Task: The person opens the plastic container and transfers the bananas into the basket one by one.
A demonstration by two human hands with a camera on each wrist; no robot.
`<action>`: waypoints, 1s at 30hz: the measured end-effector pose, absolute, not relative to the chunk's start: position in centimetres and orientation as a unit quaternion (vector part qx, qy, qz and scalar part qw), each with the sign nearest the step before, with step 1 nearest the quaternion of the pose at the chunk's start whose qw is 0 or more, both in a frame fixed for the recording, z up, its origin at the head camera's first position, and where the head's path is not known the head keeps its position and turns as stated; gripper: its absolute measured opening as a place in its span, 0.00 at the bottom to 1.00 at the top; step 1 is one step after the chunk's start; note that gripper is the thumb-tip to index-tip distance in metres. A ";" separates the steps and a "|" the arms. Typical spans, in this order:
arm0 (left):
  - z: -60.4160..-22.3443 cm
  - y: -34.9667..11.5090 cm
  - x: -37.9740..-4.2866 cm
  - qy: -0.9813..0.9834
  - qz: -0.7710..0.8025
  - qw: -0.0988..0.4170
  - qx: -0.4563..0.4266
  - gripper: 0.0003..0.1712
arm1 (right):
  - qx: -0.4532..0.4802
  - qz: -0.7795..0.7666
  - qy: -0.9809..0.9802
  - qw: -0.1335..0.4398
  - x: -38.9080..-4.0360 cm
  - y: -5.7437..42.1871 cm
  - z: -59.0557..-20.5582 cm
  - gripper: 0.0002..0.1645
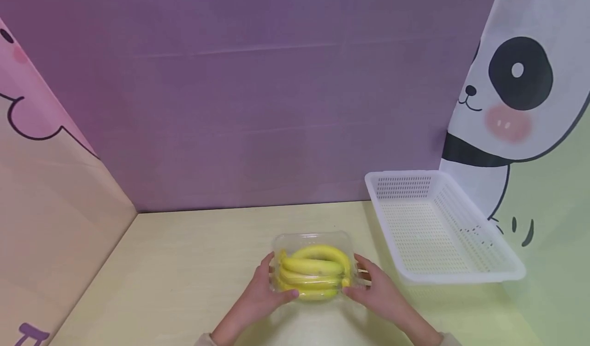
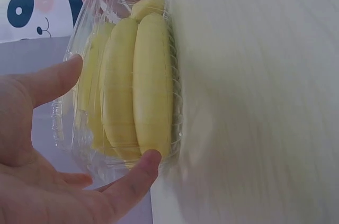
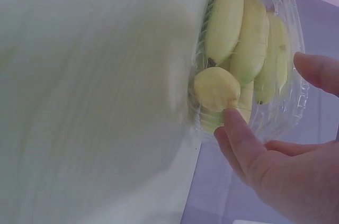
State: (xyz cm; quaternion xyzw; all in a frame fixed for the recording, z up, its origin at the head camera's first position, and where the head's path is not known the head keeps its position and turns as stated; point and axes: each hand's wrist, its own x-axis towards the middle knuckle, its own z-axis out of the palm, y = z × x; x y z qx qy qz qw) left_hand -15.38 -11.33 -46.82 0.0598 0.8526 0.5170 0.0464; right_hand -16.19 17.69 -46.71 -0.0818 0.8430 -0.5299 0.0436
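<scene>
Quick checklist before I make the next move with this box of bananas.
1. Left hand holding the box: ok, at its left end.
2. Right hand holding it: ok, at the right end.
3. Bananas inside: ok, seen through the clear plastic.
4. Box fully snapped shut: cannot tell.
5. Box lifted off the table: cannot tell.
6. Basket upright: ok, open side up.

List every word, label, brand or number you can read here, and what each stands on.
None readable: no text shows on the clear container, the bananas or the white basket.
Panda print: no lettering shows.
Purple mark, lower left in the head view: cut off by the frame, cannot tell whether it is lettering.
</scene>
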 end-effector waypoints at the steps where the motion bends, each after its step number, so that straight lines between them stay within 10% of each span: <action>1: -46.8 -11.3 -15.3 0.853 0.517 0.047 0.059 0.64 | -0.082 -0.527 0.845 0.046 -16.1 17.7 -46.7 0.52; 30: -46.7 -12.0 -14.9 0.830 0.543 0.104 0.075 0.78 | -0.276 -0.215 0.919 -0.180 -15.4 16.3 -45.9 0.45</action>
